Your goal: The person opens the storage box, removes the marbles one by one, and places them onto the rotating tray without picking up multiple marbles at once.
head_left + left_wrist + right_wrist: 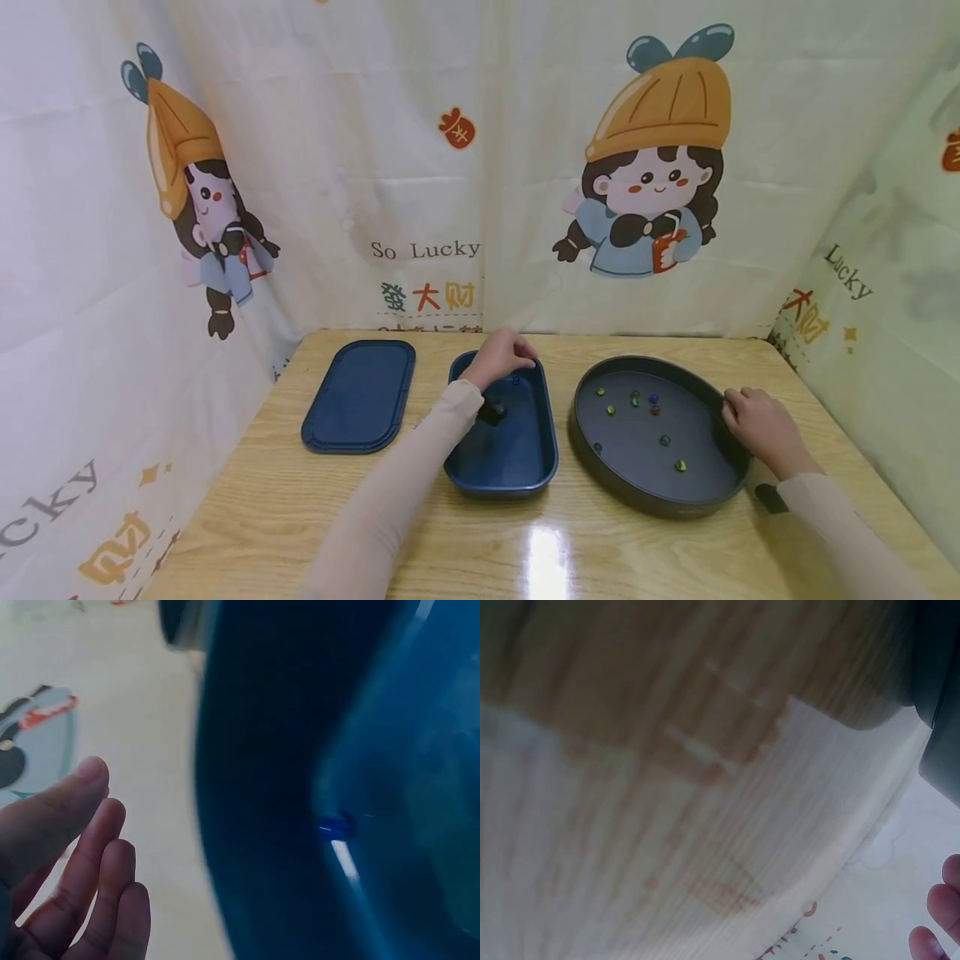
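Note:
My left hand (504, 357) hovers over the far end of the deep blue rectangular tray (510, 462). In the left wrist view its thumb and index fingertip come close together, the other fingers extend loosely, and nothing shows between them. One dark blue marble (335, 827) lies inside the tray near its far end. At the right side of a round dark grey pan (637, 493), my right hand (767, 429) holds the rim. Several glass marbles (681, 466), green, blue and brownish, lie scattered on the pan's floor. Only a few fingertips (943, 904) appear in the right wrist view.
Left of the tray, a flat blue lid (360, 396) lies on the wooden table (247, 517). Printed cloth (525, 183) hangs along the back and both sides of the table. Pan and tray stand side by side with a narrow gap.

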### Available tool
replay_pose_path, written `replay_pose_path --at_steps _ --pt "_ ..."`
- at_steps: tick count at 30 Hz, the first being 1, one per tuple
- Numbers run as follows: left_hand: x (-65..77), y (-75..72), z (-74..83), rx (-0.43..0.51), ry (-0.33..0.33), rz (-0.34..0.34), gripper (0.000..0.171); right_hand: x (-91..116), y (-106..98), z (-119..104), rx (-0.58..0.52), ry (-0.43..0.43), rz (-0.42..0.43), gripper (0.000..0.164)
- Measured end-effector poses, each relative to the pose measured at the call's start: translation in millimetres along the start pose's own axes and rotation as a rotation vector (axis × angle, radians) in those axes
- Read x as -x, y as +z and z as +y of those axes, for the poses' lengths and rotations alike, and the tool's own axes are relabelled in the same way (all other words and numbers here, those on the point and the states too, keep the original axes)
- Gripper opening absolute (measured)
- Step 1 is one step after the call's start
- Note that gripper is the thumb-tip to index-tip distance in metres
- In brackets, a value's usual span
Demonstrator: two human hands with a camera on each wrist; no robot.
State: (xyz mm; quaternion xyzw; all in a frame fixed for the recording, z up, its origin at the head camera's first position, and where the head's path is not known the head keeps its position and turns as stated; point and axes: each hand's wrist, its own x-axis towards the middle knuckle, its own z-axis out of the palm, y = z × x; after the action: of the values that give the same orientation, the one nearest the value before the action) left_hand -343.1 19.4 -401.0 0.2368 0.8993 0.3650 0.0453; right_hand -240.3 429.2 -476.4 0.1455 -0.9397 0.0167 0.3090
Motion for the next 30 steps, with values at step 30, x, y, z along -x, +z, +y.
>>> replay_pose_path --at_steps 30 --pt "-3.7 36.0 -45.2 -0.157 -0.233 0.022 0.016 -1 -2 -1 0.009 -0.027 0.017 0.018"
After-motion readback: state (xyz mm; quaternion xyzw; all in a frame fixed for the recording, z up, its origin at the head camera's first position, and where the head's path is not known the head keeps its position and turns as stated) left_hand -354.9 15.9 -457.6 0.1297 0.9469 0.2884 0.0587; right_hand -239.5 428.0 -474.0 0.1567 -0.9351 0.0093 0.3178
